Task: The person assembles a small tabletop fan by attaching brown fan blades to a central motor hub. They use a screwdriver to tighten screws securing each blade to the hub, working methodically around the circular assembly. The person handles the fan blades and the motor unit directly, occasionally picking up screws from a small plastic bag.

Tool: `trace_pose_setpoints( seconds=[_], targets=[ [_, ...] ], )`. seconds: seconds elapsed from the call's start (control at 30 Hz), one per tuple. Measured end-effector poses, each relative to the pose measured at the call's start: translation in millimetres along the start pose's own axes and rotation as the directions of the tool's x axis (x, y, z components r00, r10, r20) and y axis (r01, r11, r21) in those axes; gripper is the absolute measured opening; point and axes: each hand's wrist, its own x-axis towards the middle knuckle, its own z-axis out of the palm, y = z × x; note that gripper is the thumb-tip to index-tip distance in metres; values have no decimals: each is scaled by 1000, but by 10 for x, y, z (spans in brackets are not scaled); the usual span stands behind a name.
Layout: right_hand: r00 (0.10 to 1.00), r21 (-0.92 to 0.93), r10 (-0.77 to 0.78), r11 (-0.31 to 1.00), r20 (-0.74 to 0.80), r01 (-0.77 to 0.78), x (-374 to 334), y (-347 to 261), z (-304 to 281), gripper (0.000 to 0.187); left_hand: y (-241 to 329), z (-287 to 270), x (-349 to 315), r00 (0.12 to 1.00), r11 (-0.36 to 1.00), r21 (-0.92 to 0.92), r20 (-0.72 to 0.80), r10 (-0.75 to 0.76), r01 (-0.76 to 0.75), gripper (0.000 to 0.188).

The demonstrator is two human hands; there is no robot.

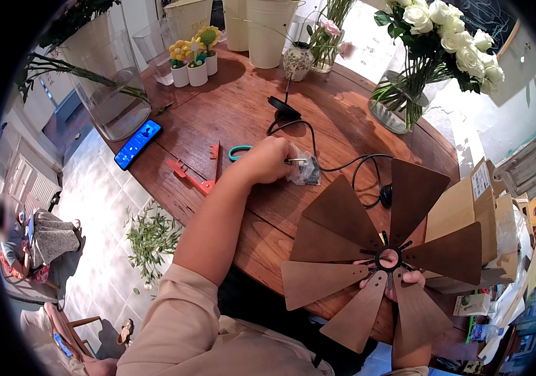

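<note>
My left hand [269,160] is closed at a small clear plastic bag [307,169] on the wooden table. A thin metal piece shows at the fingertips, too small to name; the thumb is partly hidden. Just behind the hand, a teal scissors handle [235,151] sticks out. At the right, my right hand [411,278] holds a wheel of brown fan blades [337,219] from below by its black ring hub [388,258]. The blades spread around the hub, several of them, and cover most of that hand. Fingers show between the lower blades.
Left of my arm lie a red hinged tool [200,177] and a lit phone [137,145]. A black cable [346,168] runs behind the blades. Glass vases [393,103], a patterned vase [297,62] and toy flower pots [197,74] stand behind. Cardboard boxes [462,207] sit right; people sit left.
</note>
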Motion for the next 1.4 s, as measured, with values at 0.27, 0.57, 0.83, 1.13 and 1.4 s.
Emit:
trace_pose_setpoints(
  seconds=[0.27,0.57,0.83,1.13,1.4],
  targets=[
    [999,33,-14,999,38,13,-4,6,-23,50,82,78,64,994,997,-72,104,25,-17,19],
    [996,54,-21,998,89,16,14,21,-34,49,113,199,49,998,995,71,-20,67,-65,14],
    [1000,66,-2,998,18,1,-6,7,6,48,53,244,51,995,993,102,-74,63,-55,13],
    [1000,71,-6,997,15,5,-37,6,15,52,81,35,-34,998,985,174,51,-25,15,15],
    [999,73,-14,997,50,10,-35,24,-35,57,-269,-102,-66,962,951,165,-133,-240,261,16]
  ],
)
